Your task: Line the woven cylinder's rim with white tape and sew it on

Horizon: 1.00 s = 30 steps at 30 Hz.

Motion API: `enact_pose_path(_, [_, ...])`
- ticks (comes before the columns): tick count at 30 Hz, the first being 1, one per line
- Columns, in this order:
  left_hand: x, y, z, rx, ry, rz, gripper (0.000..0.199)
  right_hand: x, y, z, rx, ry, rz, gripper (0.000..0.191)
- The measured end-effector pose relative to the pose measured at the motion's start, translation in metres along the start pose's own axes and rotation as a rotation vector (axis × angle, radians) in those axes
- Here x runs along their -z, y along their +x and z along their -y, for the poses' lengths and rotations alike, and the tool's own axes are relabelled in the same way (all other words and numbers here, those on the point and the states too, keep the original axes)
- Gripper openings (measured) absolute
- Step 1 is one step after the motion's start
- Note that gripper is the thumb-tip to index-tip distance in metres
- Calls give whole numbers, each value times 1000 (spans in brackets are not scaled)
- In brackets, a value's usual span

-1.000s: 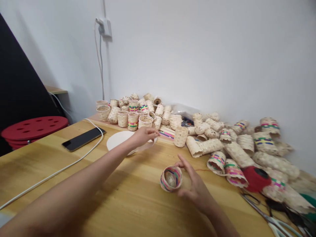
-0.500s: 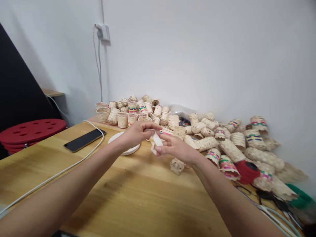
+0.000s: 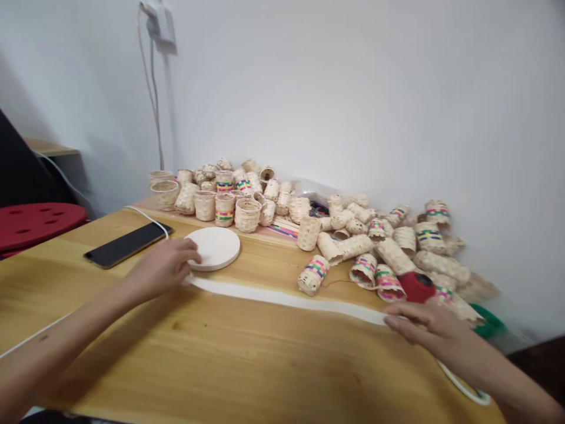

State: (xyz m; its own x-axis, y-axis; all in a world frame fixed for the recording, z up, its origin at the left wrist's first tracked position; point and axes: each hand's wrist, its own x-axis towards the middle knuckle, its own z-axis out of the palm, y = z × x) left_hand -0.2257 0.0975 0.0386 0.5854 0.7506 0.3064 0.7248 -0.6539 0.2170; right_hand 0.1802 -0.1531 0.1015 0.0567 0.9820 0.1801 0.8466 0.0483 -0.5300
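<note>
A long white flat strip (image 3: 286,300) stretches across the front of the wooden table, held at both ends. My left hand (image 3: 170,266) is closed on its left end, close to the edge of a round white disc (image 3: 216,247). At the right, my right hand (image 3: 426,323) pinches the other end between thumb and fingers. Just behind the strip lies a small woven basket (image 3: 313,275) with a coloured band, tipped on its side. Whether the strip is cloth or paper I cannot tell.
Many small woven baskets (image 3: 247,214) stand and lie along the wall. A phone (image 3: 126,244) with a white cable rests at the left. Thin coloured strips (image 3: 283,228), a red spool (image 3: 417,287) and a green object (image 3: 487,321) are among the baskets. A red stool (image 3: 42,227) stands beyond the table.
My hands have moved far apart, the left to the left and the right to the right. The strip, bunched between them before, is now drawn out long. The view has shifted somewhat.
</note>
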Motion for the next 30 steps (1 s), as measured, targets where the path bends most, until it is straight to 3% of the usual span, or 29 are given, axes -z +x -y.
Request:
enact_pose_path(2, [-6,19,-41,-180,-44,-27,30,-16,7,13,56,-29,179,27])
enact_pose_path(5, [-23,57,-119,-338,-232,40,35,-46,18,44,188,-56,273,25])
enact_pose_path(6, [-32,71,-144,-325,-267,82,40,-57,19,54,232,-77,303,26])
enact_pose_path(8, [-51,96,-182,-166,-297,217,53,-74,18,71,318,-110,337,29])
enact_pose_path(10, [-72,118,-204,-99,-309,273,62,-85,14,82,360,-98,315,31])
enact_pose_path(14, [-100,138,-210,-68,-428,374,70,-85,2,88,396,1,280,29])
enact_pose_path(17, [-104,127,-205,-120,-629,399,80,-73,0,83,326,-12,257,20])
enact_pose_path(19, [-102,110,-202,-164,-1008,458,90,-64,4,78,265,-32,204,10])
enact_pose_path(21, [-101,91,-198,-194,-1446,529,104,-57,14,72,283,-15,139,15])
enact_pose_path(23, [-103,73,-193,-184,-1675,568,111,-52,27,64,333,26,82,20])
enact_pose_path(30, [-114,48,-179,-39,-1866,508,106,-63,67,22,259,97,-224,14])
